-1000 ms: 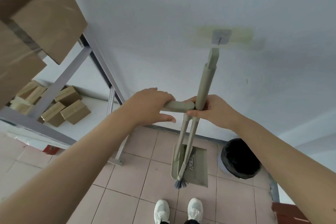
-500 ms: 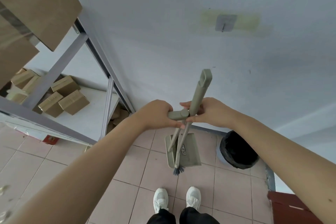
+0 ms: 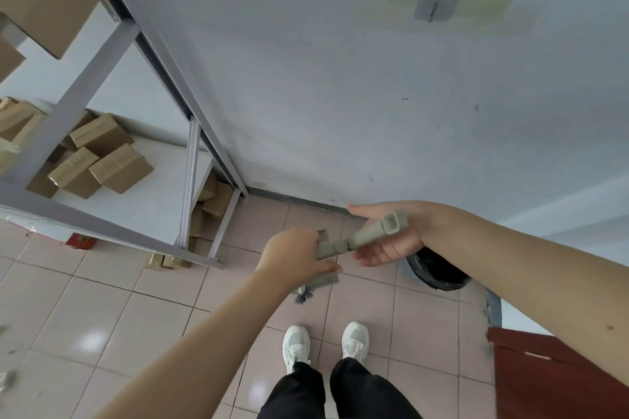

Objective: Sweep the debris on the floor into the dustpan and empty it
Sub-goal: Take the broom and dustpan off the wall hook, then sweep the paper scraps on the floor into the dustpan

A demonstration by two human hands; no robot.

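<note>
I hold a grey-green broom and dustpan set low in front of me, over the tiled floor. My left hand (image 3: 295, 257) grips the shorter handle (image 3: 328, 248) from above. My right hand (image 3: 391, 236) holds the longer handle (image 3: 377, 230), whose hollow end points up at the camera. Below my left hand, part of the dustpan (image 3: 328, 280) and the dark broom bristles (image 3: 304, 296) stick out; the rest is hidden by my hands. Bits of debris (image 3: 6, 379) lie on the floor at the far left edge.
A black-lined bin (image 3: 437, 270) stands by the wall, right of my hands. A metal shelf rack (image 3: 190, 187) with cardboard boxes (image 3: 119, 167) fills the left. A wall hook (image 3: 437, 3) sits high on the wall. A red-brown door or panel (image 3: 558, 374) is at lower right. My white shoes (image 3: 326, 343) are below.
The broom and dustpan came off the wall hook and dropped lower and toward me. The long handle has tilted over to the right, and both hands have moved down with it.
</note>
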